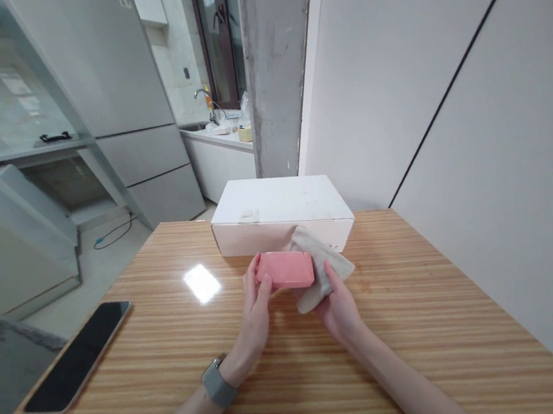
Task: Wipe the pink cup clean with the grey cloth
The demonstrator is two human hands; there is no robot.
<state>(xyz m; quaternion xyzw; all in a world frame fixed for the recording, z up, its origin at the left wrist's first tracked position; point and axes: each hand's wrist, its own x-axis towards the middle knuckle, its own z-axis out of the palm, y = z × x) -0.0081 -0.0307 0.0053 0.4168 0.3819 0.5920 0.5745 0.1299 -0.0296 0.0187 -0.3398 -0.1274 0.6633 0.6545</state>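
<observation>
Working above a striped wooden surface [432, 329], with 1 white box [276, 200] at its far edge and 1 dark phone [81, 358] flat at the left. Pinching 1 gray cloth [321, 255] between the fingers of the right hand [340, 306]. Gripping 1 pink case [285, 270] by its left end between the fingers of the left hand [255, 310], above the surface near the box, overlapping the cloth.
</observation>
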